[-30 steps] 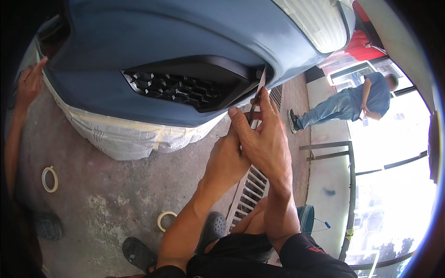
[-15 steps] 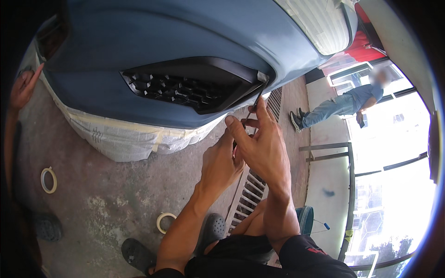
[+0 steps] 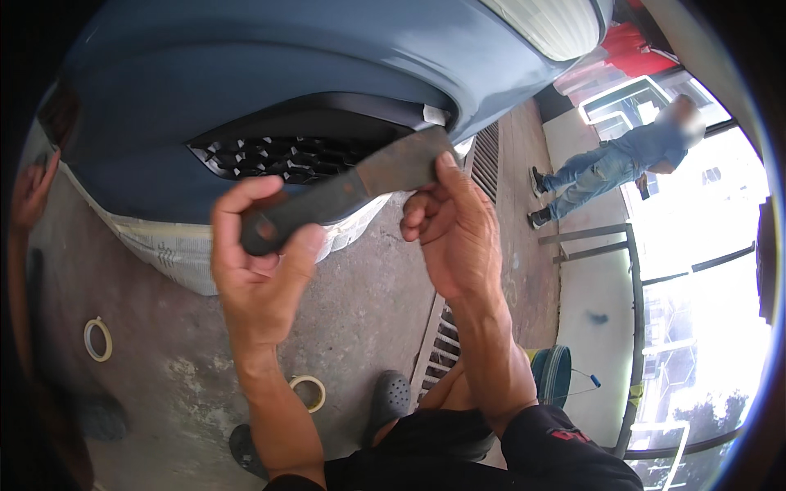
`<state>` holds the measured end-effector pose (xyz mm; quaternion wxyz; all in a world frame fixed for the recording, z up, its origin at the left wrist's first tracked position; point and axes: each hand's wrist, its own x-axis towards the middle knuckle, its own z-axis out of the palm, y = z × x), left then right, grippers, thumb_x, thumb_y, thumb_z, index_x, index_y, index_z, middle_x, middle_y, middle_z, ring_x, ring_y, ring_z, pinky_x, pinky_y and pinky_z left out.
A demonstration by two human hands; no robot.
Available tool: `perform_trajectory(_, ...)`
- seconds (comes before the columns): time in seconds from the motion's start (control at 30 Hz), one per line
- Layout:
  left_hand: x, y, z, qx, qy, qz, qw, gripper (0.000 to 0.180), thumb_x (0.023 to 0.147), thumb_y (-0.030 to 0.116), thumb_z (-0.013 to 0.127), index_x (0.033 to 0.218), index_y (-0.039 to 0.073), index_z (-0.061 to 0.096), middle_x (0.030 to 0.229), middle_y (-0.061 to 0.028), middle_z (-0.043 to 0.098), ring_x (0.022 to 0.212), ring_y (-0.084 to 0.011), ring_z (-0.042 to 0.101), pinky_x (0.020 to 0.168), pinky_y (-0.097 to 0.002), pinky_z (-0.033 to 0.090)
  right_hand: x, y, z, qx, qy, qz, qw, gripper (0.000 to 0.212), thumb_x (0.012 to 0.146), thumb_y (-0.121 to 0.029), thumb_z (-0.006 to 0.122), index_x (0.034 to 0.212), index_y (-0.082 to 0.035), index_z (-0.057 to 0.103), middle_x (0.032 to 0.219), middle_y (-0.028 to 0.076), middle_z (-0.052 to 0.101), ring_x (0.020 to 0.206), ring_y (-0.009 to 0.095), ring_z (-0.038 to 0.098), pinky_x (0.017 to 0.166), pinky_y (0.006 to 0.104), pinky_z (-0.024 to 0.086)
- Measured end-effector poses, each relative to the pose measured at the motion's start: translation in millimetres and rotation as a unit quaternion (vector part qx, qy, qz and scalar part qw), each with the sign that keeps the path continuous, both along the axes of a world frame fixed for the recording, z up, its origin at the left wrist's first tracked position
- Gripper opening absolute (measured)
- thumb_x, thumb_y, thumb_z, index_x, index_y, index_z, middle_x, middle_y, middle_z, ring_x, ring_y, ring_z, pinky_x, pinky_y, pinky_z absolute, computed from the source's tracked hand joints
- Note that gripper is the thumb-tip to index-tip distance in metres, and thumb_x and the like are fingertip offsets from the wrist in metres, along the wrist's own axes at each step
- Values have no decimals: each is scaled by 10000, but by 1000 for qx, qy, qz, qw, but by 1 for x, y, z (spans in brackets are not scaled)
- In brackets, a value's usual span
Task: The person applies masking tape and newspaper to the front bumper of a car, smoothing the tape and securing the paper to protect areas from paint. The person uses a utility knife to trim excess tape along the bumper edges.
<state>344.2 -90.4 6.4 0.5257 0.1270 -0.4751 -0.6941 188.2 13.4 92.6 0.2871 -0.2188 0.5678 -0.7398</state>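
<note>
A putty knife with a black handle (image 3: 309,211) and a dark, rust-marked blade (image 3: 401,167) is held slantwise in front of me. My left hand (image 3: 260,286) grips the handle end, which has a round hole in it. At the blade's far end, my right hand (image 3: 460,237) holds its edge with a fingertip, the other fingers curled. Behind the knife is a blue-grey car bumper (image 3: 246,74) with a black honeycomb grille (image 3: 266,155), partly hidden by the knife and left hand. A pale tape patch (image 3: 435,115) sits at the grille's right corner.
Taped newspaper (image 3: 176,250) skirts the bumper's lower edge. Two masking tape rolls, a left one (image 3: 97,340) and a nearer one (image 3: 308,394), lie on the concrete floor. A floor grate (image 3: 438,348), a bucket (image 3: 555,376), another person's hand (image 3: 34,192) and a standing person (image 3: 622,159) are around.
My hands have moved apart from the grille's right corner, the left hand going left. The knife now shows its broad side. The view has shifted slightly, and the standing person's pose has changed.
</note>
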Motion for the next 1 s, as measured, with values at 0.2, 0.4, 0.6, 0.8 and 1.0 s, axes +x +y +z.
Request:
perform_trajectory(0.2, -23, -14, 29, 34, 96, 4, 995, 488, 1017, 21, 741, 1444, 13, 504, 1014, -76, 691, 769, -100, 667, 684, -233, 589, 3, -16, -5, -49, -68, -5, 996, 377, 1148, -386, 572, 1138, -18, 656, 1018, 105, 690, 759, 156, 629, 686, 337, 504)
perform_trajectory(0.4, -35, -27, 41, -36, 88, 14, 995, 541, 1025, 45, 744, 1493, 2, 475, 1052, -76, 681, 897, -119, 700, 754, -267, 628, -2, -22, -8, -69, -97, -21, 993, 356, 1153, -395, 564, 1192, -46, 617, 1034, 103, 677, 759, 141, 606, 678, 326, 479)
perform_trajectory(0.6, -40, -31, 42, -48, 88, 8, 995, 542, 1031, 52, 741, 1495, -10, 467, 1038, -68, 661, 914, -119, 695, 770, -272, 628, -4, -28, -10, -65, -93, -38, 993, 346, 1154, -418, 561, 1163, -75, 605, 1009, 92, 681, 735, 127, 583, 661, 316, 462)
perform_trajectory(0.8, -40, -35, 42, -65, 68, 9, 996, 538, 1043, 65, 731, 1501, -17, 461, 1044, -62, 643, 909, -112, 684, 771, -266, 618, -4, -31, -14, -75, -106, -38, 991, 289, 1135, -406, 605, 1108, -119, 626, 932, 36, 702, 702, 77, 577, 609, 253, 452)
perform_trajectory(1.0, -40, -41, 44, -74, 57, 16, 996, 529, 1050, 71, 724, 1503, -19, 465, 1027, -59, 650, 902, -104, 677, 767, -261, 608, -2, -34, -15, -75, -114, -37, 990, 291, 1119, -412, 636, 1059, -128, 623, 896, 22, 693, 676, 58, 566, 580, 226, 436)
